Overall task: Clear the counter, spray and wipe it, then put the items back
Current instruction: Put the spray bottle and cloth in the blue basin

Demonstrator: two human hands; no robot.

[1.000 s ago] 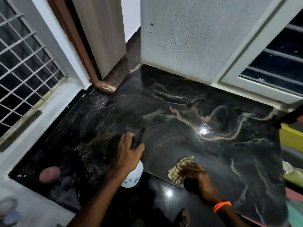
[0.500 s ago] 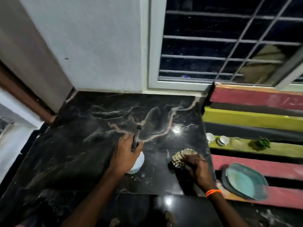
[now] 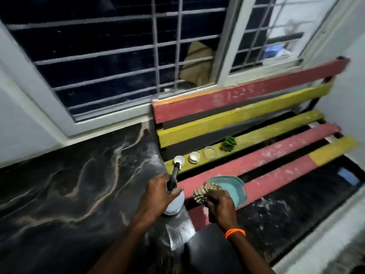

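- Your left hand (image 3: 158, 194) is wrapped around the neck of the spray bottle (image 3: 174, 202), grip closed on it, with the black nozzle (image 3: 173, 177) sticking up past your knuckles.
- The bottle's white body sits at the right edge of the table (image 3: 69, 184), near the front corner; you cannot tell whether its base rests on the stone or hangs just above it.
- Your right hand (image 3: 220, 204) is closed on the striped cloth (image 3: 205, 193), which bunches out between thumb and fingers (an orange band (image 3: 235, 233) circles that wrist).
- That hand and the cloth are past the table's right edge, over the front red slat of the bench (image 3: 276, 155).
- The table is dark marble with pale veins, and a glossy patch shows at its front right corner, just below the bottle.
- On the bench, a teal tray (image 3: 237, 190) lies across the front red slats, just behind your right hand and partly hidden by the cloth.
- Farther back, on a yellow slat, four small things stand in a row: a white cup (image 3: 179, 160) nearest the table, a second white cup (image 3: 194, 156), a clear glass bowl (image 3: 209, 153), and a small green plant (image 3: 228, 143).
- The nozzle overlaps the first cup in the view (whether they touch cannot be told).
- A barred window (image 3: 118, 56) runs along the back edge of the table and behind the bench's backrest.
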